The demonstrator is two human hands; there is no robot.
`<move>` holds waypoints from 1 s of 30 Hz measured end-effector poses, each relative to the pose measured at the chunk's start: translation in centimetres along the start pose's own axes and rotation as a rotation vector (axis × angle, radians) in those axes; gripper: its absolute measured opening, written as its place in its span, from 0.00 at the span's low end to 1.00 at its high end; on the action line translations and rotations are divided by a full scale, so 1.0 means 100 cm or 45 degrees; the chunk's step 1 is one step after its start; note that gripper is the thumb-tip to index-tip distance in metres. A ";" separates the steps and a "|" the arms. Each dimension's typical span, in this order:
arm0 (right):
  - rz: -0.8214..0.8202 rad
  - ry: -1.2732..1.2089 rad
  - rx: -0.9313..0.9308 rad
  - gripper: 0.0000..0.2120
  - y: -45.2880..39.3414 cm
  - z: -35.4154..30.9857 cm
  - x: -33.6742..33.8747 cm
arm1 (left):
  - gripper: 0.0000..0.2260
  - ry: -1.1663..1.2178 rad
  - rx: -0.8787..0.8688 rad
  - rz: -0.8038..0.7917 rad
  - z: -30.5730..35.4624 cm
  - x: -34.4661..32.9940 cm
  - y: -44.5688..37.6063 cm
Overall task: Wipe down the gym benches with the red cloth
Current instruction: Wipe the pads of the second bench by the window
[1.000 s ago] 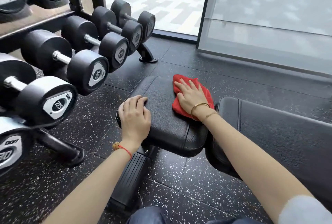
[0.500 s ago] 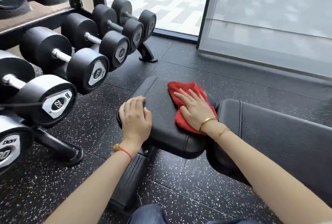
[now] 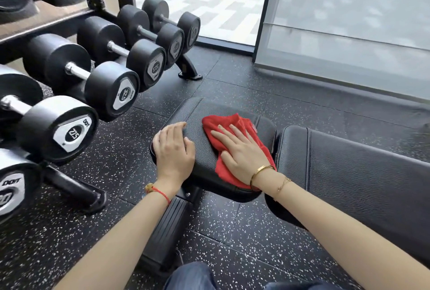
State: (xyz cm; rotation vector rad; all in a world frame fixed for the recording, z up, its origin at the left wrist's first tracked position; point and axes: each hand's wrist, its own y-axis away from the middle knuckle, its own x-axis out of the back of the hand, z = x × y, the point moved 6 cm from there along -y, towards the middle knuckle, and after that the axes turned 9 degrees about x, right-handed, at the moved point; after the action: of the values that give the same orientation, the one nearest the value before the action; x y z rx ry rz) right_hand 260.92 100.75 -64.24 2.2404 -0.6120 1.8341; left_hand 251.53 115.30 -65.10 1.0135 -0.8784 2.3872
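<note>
A black padded gym bench lies before me, its small seat pad [image 3: 200, 113] in the middle and its long back pad [image 3: 363, 173] running off to the right. The red cloth [image 3: 223, 124] is spread on the seat pad. My right hand [image 3: 239, 152] presses flat on the cloth with straight, spread fingers. My left hand [image 3: 173, 150] rests on the seat pad's left edge, its fingers curling over the rim.
A dumbbell rack [image 3: 93, 80] full of several black dumbbells stands close on the left, its foot [image 3: 190, 71] near the seat pad. The bench's base foot [image 3: 167, 231] sits below the pad on the speckled rubber floor. A glass panel [image 3: 349, 22] rises behind.
My right hand has slid the red cloth from the far right corner of the seat pad toward me and leftward across it. My left hand has stayed on the pad's edge.
</note>
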 end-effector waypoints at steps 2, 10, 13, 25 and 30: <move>0.002 -0.016 -0.095 0.26 -0.022 0.008 0.001 | 0.18 0.009 0.005 -0.042 0.000 0.001 -0.001; -0.061 -0.039 -0.154 0.25 -0.116 -0.012 -0.009 | 0.17 0.087 0.026 -0.104 -0.016 0.030 -0.003; -0.117 -0.022 0.031 0.24 -0.125 -0.046 -0.018 | 0.16 0.077 0.079 -0.058 -0.033 0.046 -0.004; -0.022 -0.019 0.025 0.26 -0.061 -0.008 -0.011 | 0.15 0.089 0.136 -0.050 -0.032 0.044 -0.005; -0.017 0.017 -0.235 0.25 -0.101 0.014 -0.005 | 0.14 0.021 0.105 -0.130 -0.026 0.029 -0.003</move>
State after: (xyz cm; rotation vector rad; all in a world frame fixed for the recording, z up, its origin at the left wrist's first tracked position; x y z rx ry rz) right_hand 266.37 109.42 -63.84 2.1066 -0.7299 1.7091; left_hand 248.52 117.55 -64.22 1.0425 -0.7102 2.3593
